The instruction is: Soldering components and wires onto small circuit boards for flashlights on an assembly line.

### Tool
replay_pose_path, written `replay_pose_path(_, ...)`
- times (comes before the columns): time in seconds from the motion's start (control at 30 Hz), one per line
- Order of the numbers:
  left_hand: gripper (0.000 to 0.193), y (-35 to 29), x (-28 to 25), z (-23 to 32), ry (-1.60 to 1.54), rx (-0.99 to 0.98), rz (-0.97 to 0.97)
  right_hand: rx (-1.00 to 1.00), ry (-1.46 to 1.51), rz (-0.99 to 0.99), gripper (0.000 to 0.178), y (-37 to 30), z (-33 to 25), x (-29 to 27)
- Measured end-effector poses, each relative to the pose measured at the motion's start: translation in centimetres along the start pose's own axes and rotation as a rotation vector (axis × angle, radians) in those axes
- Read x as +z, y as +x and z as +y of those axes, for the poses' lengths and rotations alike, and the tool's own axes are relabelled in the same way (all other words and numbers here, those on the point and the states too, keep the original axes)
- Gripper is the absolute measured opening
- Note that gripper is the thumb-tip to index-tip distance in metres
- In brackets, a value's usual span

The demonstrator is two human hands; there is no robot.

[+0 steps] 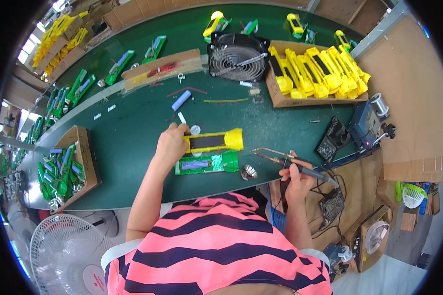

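My left hand point(171, 143) grips the left end of a yellow plastic half-shell point(234, 139) with a dark strip along it, shaped like a torch casing. Just below that shell lies a green half-shell point(231, 161) holding a blue cylindrical battery point(195, 165) and a small circuit board point(216, 162). A shiny reflector point(249, 172) sits off the green shell's right end, wires beside it. My right hand point(298, 181) is closed around a soldering iron point(310, 172) with a cable behind. Thin metal prongs, like tweezers point(267, 151), reach left from the same hand.
A loose battery point(181, 100), fan point(238, 57) and carton of yellow shells point(300, 102) lie beyond my hands. At right are a soldering station point(365, 129) and solder spool point(378, 104). A carton point(87, 156) of green assemblies stands left. More assemblies line the far belt point(182, 37).
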State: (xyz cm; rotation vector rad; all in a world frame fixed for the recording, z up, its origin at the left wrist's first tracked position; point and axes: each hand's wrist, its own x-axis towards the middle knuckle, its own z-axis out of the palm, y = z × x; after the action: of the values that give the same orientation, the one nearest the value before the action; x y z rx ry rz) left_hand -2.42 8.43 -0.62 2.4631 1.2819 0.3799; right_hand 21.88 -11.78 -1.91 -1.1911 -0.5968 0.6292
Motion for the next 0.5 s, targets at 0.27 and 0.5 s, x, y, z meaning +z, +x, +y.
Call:
replay_pose_path(0.27, 0.049, -7.7, 2.6, 1.1, -0.279, 0.277, 0.299, -0.119, -0.025, 0.136, 0.02, 1.6, -0.9, -2.9)
replay_pose_path(0.5, 0.052, -2.2, 0.3, -0.6, -0.338, 0.422, 0.257, -0.353, -0.226, 0.178, 0.022, 7.5, -4.5, -2.7)
